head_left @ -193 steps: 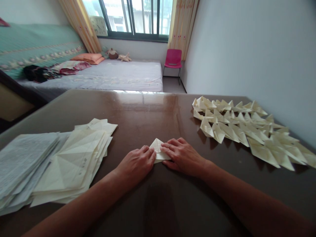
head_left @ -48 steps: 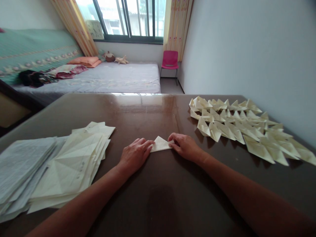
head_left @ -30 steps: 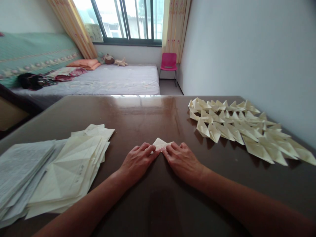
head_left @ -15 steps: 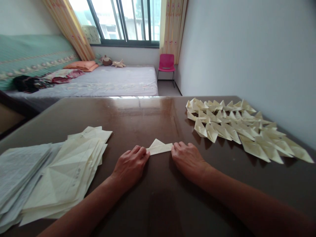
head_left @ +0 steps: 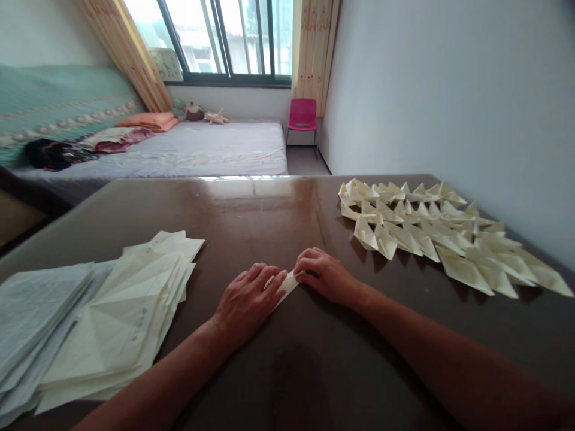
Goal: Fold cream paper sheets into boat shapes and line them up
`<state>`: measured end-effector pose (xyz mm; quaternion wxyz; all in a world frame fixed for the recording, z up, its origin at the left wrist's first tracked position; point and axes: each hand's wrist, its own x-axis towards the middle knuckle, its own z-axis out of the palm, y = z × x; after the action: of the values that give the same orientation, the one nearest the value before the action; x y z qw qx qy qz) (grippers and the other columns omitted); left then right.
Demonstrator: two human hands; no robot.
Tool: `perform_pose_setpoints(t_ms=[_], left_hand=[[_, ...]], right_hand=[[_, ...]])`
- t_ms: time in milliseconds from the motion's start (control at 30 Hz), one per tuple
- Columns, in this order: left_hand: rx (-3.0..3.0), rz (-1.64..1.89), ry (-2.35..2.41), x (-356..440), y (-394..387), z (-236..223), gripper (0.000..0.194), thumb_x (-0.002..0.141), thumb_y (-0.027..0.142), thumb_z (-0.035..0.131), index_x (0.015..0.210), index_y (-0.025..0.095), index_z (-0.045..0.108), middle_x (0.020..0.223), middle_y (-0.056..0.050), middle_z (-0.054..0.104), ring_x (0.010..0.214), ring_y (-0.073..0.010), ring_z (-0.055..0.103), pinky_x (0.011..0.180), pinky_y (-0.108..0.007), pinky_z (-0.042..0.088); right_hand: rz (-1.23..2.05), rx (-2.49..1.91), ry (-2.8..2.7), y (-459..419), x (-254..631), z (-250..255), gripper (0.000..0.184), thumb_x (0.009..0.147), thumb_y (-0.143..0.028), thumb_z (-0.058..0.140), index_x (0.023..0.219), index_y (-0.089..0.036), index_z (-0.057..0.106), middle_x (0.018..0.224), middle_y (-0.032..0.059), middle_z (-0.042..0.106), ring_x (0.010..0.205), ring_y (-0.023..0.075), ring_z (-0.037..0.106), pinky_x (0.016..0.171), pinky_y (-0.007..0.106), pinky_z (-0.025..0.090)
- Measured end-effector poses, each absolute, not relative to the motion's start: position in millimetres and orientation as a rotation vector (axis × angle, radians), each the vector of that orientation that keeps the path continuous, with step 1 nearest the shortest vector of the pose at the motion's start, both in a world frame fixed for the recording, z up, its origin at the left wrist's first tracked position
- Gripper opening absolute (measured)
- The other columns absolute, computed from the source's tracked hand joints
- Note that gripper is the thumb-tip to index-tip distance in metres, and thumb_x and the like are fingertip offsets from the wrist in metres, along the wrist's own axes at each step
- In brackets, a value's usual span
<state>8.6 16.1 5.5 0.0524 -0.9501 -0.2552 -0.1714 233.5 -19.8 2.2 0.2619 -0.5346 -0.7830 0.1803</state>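
A small folded piece of cream paper (head_left: 287, 290) lies on the brown table, slanting up to the right between my hands. My left hand (head_left: 252, 293) rests over its left part, fingers close together and holding it against the tabletop; the thumb is hidden. At the upper right end, my right hand (head_left: 326, 276) is curled, with thumb and fingers pinching the paper. Most of the folded piece is covered by my fingers, so its full shape does not show.
Stacked creased cream sheets (head_left: 121, 317) and printed paper (head_left: 36, 317) lie at the left. Several rows of folded paper pieces (head_left: 417, 227) with pointed tips occupy the table's right side. Beyond the table (head_left: 215, 209) are a bed (head_left: 233, 143), a pink chair (head_left: 303, 115) and a wall (head_left: 449, 90).
The folded paper has turned from nearly level to slanted. My right hand has shifted left, closer to my left hand, which has flattened over the paper.
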Motion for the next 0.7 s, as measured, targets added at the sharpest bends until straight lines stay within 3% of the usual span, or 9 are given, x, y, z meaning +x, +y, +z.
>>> perform_pose_setpoints(t_ms=[200,300,367,500,700], left_hand=[[-3.084,-0.388,-1.0,10.8,12.9,5.5,0.022,0.095,0.036,0.042,0.105,0.025,0.059,0.093,-0.001,0.063,0.088,-0.0155,0.058,0.069,-0.026,0.045],[-3.103,-0.364,-0.917,10.8,12.2,6.2,0.022,0.097,0.033,0.039,0.094,0.023,0.059,0.088,-0.001,0.061,0.084,-0.0145,0.057,0.069,-0.025,0.044],[-3.074,-0.366,-0.795,10.4,11.2,6.4,0.023,0.097,0.03,0.038,0.09,0.022,0.058,0.085,-0.001,0.06,0.081,-0.0142,0.056,0.067,-0.025,0.043],[-3.006,-0.377,-0.62,9.3,9.4,7.2,0.017,0.096,0.024,0.041,0.093,0.022,0.058,0.085,-0.001,0.059,0.077,-0.014,0.054,0.064,-0.025,0.041],[-3.04,-0.332,-0.728,9.5,11.1,5.4,0.02,0.097,0.028,0.039,0.088,0.021,0.056,0.084,0.0,0.058,0.08,-0.0138,0.054,0.064,-0.024,0.041]], right_hand=[[0.467,-1.415,-2.09,-19.6,233.0,4.8,0.006,0.083,-0.022,0.063,0.088,-0.021,0.065,0.102,0.0028,0.062,0.098,0.0162,0.052,0.085,0.029,0.043],[0.471,-1.553,-2.025,-15.9,241.4,3.5,0.037,0.072,-0.03,0.074,0.105,-0.02,0.061,0.103,0.0039,0.061,0.095,0.0174,0.053,0.079,0.029,0.044],[0.479,-1.607,-2.048,-13.9,246.4,2.5,0.046,0.066,-0.038,0.078,0.105,-0.02,0.061,0.102,0.0047,0.061,0.094,0.0182,0.052,0.079,0.03,0.044],[0.505,-1.577,-2.144,-12.9,250.4,2.7,0.035,0.067,-0.045,0.076,0.091,-0.02,0.066,0.095,0.004,0.062,0.092,0.0182,0.053,0.079,0.03,0.043],[0.522,-1.436,-2.216,-16.1,250.4,8.0,0.016,0.083,-0.03,0.064,0.097,-0.023,0.069,0.089,0.0014,0.066,0.083,0.0144,0.056,0.076,0.026,0.043]])
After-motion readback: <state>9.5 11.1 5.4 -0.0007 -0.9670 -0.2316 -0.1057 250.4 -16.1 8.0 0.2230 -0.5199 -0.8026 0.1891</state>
